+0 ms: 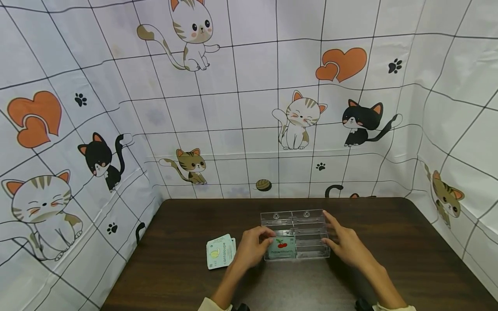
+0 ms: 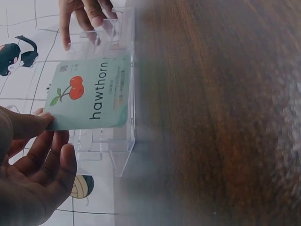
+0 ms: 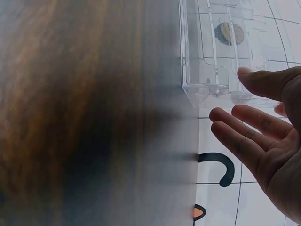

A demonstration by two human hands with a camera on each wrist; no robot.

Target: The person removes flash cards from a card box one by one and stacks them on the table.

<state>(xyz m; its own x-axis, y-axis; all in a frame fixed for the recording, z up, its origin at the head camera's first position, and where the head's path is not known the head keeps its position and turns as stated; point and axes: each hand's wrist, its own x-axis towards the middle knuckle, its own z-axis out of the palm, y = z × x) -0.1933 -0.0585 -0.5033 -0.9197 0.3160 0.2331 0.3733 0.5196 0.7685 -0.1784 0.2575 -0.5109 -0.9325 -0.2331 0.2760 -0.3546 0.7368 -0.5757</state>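
A clear plastic rack (image 1: 311,252) with tiered compartments in two columns stands on the table. In its lower left compartment sits a green hawthorn card (image 2: 87,96) showing red cherry-like fruit. My left hand (image 1: 250,247) pinches that card at its upper left corner between thumb and fingers. At the rack's right side is my right hand (image 1: 348,244), its fingers fairly straight and spread along the edge. In the right wrist view, the thumb (image 3: 263,82) lies close to the rack's end and the palm holds nothing.
A small stack of cards (image 1: 221,252) lies left of the rack, a cantaloupe card on top. The dark wooden table (image 1: 186,220) meets a white gridded cloth (image 1: 249,108) with cat prints at its back and sides.
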